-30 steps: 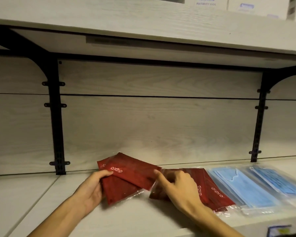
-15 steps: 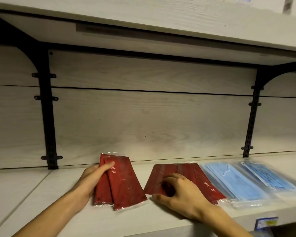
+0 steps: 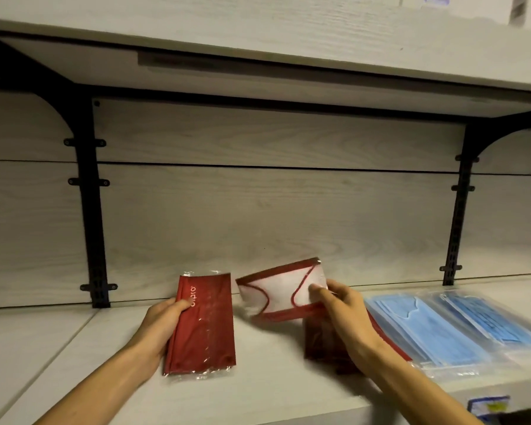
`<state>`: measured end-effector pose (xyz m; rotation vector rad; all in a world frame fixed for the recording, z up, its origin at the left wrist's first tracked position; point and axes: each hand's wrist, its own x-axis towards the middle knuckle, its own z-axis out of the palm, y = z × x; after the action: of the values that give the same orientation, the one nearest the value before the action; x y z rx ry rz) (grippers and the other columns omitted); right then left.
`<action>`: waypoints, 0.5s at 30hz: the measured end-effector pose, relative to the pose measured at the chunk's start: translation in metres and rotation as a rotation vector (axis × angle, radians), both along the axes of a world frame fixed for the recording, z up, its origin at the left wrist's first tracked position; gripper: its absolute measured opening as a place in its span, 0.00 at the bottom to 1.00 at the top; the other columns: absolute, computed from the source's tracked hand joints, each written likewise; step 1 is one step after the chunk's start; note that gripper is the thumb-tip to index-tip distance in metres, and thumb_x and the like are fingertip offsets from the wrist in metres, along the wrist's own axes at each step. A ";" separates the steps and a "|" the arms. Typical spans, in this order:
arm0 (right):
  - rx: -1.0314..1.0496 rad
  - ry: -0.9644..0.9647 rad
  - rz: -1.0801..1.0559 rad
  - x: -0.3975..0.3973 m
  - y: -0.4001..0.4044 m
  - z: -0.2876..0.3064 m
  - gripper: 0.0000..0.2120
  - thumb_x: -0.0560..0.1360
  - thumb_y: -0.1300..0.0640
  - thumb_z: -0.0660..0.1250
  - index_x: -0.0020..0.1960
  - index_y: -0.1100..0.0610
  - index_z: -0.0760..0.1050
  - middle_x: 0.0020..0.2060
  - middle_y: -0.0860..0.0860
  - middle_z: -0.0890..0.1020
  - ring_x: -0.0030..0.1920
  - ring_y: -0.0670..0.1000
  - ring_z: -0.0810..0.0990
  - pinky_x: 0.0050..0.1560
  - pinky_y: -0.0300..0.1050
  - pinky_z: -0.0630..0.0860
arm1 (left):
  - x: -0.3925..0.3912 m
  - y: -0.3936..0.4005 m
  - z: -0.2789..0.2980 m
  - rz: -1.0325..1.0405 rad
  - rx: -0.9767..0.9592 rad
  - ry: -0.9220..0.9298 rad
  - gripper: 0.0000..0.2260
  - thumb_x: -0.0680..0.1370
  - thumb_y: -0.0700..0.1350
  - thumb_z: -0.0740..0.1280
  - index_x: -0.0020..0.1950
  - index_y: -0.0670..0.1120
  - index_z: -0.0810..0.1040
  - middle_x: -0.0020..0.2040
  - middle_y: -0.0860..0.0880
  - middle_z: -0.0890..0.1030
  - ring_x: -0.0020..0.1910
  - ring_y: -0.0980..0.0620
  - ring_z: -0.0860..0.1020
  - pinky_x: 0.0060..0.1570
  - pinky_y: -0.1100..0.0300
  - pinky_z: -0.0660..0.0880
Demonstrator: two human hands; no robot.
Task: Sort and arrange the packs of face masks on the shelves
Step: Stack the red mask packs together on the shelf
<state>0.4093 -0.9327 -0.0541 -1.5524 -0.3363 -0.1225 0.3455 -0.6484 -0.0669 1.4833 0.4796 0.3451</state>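
Packs of face masks lie along the front of a pale wood-grain shelf [image 3: 258, 391], seen from the single head view. At the left, a red pack [image 3: 203, 325] in clear wrap lies flat on the shelf, its long side running front to back and its white lettering near the back end. The left hand [image 3: 160, 328] rests against this pack's left edge, thumb on top near the lettering and the fingers curled along the side, holding it.

To the right, the right hand [image 3: 344, 314] pinches a lifted pack [image 3: 284, 289] by its right end, thumb and fingertips closed on the wrap. This pack is tilted up off the shelf and shows a white face with red edging and red ear loops; it is blurred. It is apart from the red pack on the left, with a gap of bare shelf between them.

Below the right hand and wrist lies another dark red pack [image 3: 322, 342], flat on the shelf and partly hidden by the hand. Just right of it, touching or slightly overlapping, lies a light blue pack [image 3: 423, 329] in clear wrap, and beside that, further right, a second blue pack [image 3: 488, 323].

Black metal brackets [image 3: 88, 191] stand against the back panel at left and right, carrying an upper shelf [image 3: 258, 29]. A blue and yellow label [image 3: 489, 406] sits on the shelf's front edge at lower right.
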 end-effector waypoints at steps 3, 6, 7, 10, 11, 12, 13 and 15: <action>0.185 0.109 0.010 0.010 0.003 -0.005 0.07 0.80 0.62 0.65 0.52 0.62 0.82 0.42 0.59 0.86 0.40 0.54 0.84 0.43 0.48 0.80 | 0.000 0.002 0.001 0.049 -0.011 0.008 0.08 0.81 0.43 0.66 0.53 0.41 0.82 0.49 0.34 0.84 0.44 0.37 0.83 0.51 0.43 0.80; 0.229 0.127 -0.017 0.018 0.004 -0.012 0.06 0.79 0.62 0.66 0.50 0.61 0.82 0.41 0.56 0.86 0.40 0.53 0.84 0.49 0.53 0.79 | 0.000 0.002 0.002 0.070 -0.036 0.010 0.08 0.81 0.44 0.65 0.53 0.41 0.81 0.46 0.34 0.85 0.38 0.40 0.82 0.43 0.49 0.80; 0.230 0.120 -0.033 0.019 0.003 -0.014 0.05 0.79 0.61 0.67 0.50 0.60 0.82 0.42 0.56 0.87 0.41 0.53 0.84 0.51 0.54 0.80 | 0.001 0.002 0.002 0.075 -0.041 0.010 0.08 0.81 0.44 0.65 0.53 0.41 0.81 0.46 0.34 0.84 0.38 0.40 0.82 0.42 0.50 0.80; 0.143 0.014 -0.131 0.021 0.002 -0.019 0.13 0.77 0.55 0.71 0.60 0.56 0.80 0.49 0.54 0.87 0.46 0.52 0.86 0.50 0.51 0.81 | 0.002 0.003 0.002 0.084 -0.048 0.006 0.09 0.81 0.44 0.65 0.54 0.41 0.82 0.46 0.34 0.85 0.38 0.39 0.82 0.42 0.50 0.80; 0.073 -0.083 -0.168 0.018 0.003 -0.020 0.16 0.77 0.53 0.72 0.63 0.55 0.79 0.50 0.51 0.87 0.49 0.50 0.85 0.53 0.52 0.81 | 0.002 0.002 0.002 0.082 -0.049 0.005 0.10 0.82 0.44 0.65 0.54 0.40 0.82 0.45 0.35 0.85 0.38 0.40 0.82 0.41 0.51 0.80; -0.014 -0.228 -0.194 0.014 0.005 -0.021 0.15 0.76 0.53 0.73 0.62 0.53 0.79 0.49 0.47 0.86 0.50 0.47 0.85 0.54 0.51 0.81 | 0.002 0.001 0.002 0.071 -0.050 0.007 0.10 0.82 0.44 0.64 0.54 0.40 0.81 0.45 0.34 0.85 0.38 0.40 0.82 0.41 0.52 0.80; -0.122 -0.406 -0.187 0.008 0.008 -0.022 0.12 0.75 0.56 0.72 0.59 0.51 0.80 0.46 0.44 0.86 0.48 0.44 0.84 0.52 0.48 0.81 | 0.002 0.000 0.001 0.054 -0.053 0.013 0.11 0.82 0.45 0.64 0.55 0.39 0.81 0.46 0.34 0.85 0.37 0.40 0.82 0.40 0.52 0.80; -0.445 -0.729 -0.135 -0.004 0.018 -0.027 0.13 0.74 0.59 0.70 0.55 0.45 0.79 0.47 0.39 0.84 0.48 0.38 0.82 0.50 0.42 0.79 | 0.001 -0.003 0.001 0.020 -0.065 0.014 0.12 0.82 0.46 0.64 0.55 0.38 0.81 0.47 0.33 0.85 0.36 0.41 0.82 0.39 0.52 0.80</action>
<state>0.4055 -0.9143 -0.0808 -1.9331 -0.8753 -0.7721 0.3466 -0.6514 -0.0657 1.4193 0.5122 0.3320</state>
